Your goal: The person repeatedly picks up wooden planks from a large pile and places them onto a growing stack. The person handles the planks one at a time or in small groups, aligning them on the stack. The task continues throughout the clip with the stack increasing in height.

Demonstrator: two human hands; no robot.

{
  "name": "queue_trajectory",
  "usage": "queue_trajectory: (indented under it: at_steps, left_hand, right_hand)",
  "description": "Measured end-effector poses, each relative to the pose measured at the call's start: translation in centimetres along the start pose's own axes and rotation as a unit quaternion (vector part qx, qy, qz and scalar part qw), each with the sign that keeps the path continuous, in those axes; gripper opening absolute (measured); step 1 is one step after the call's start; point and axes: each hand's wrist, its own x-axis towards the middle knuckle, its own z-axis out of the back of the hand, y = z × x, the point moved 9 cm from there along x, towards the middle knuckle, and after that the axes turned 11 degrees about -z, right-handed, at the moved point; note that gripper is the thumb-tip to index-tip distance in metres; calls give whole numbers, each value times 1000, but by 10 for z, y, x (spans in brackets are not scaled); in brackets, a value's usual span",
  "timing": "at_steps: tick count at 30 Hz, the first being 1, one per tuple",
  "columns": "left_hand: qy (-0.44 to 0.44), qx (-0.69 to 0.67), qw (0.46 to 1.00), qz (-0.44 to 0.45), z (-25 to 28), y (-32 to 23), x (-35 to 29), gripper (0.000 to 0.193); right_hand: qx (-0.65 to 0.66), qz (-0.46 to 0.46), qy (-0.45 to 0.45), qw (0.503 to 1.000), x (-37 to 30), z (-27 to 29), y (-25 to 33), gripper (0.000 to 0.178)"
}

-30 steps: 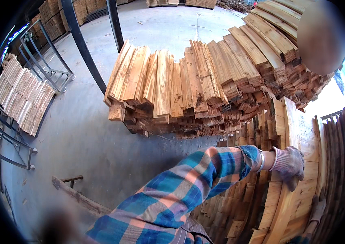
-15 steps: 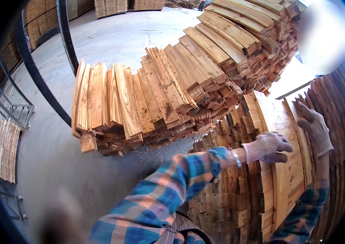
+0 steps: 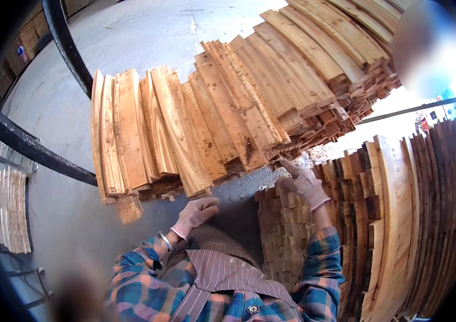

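Note:
My left hand (image 3: 197, 216), in a pale work glove with a pink cuff, hangs in front of my apron, just below the near ends of the boards. Its fingers are loosely bent and nothing shows in them. My right hand (image 3: 305, 187), gloved alike, is raised with thumb and fingers apart, close to the end of a spotted board (image 3: 244, 137). Whether its fingertips touch the wood I cannot tell. These boards lie side by side on a long stack of sawn planks (image 3: 185, 123) ahead of me. At my right stands another stack (image 3: 394, 225) with a wide pale board.
Dark metal bars (image 3: 45, 150) rise at the left of the long stack. Further left lies a smaller bundle of planks (image 3: 5, 209). Darker, rough-edged boards (image 3: 442, 214) line the far right. Concrete floor (image 3: 131, 40) extends behind the long stack.
Both hands have left the pale board at my right and swung left toward the long stack. The view has turned left and come closer to that stack.

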Motion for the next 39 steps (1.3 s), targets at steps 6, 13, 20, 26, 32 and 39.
queue_trajectory:
  at_steps: [6, 13, 20, 26, 32, 39]
  left_hand:
    - [29, -65, 978, 194, 7, 43, -59, 48]
    - [-418, -439, 781, 152, 53, 151, -168, 55]
    - [-629, -452, 628, 76, 134, 167, -240, 61]
    - [-615, -418, 667, 47, 173, 121, -195, 62]
    - [-640, -420, 641, 51, 168, 120, -194, 46]
    - [-646, -461, 604, 76, 167, 155, -187, 37]
  right_hand:
    - [229, -105, 122, 960, 22, -120, -66, 63]
    - [143, -92, 297, 940, -12, -229, -48, 65]
    - [192, -74, 368, 907, -26, -278, 24, 64]
    - [244, 2, 368, 897, -47, -279, 65, 61]
    - [185, 92, 369, 906, -57, -272, 103, 62]
    - [239, 138, 337, 900, -62, -248, 145, 60]
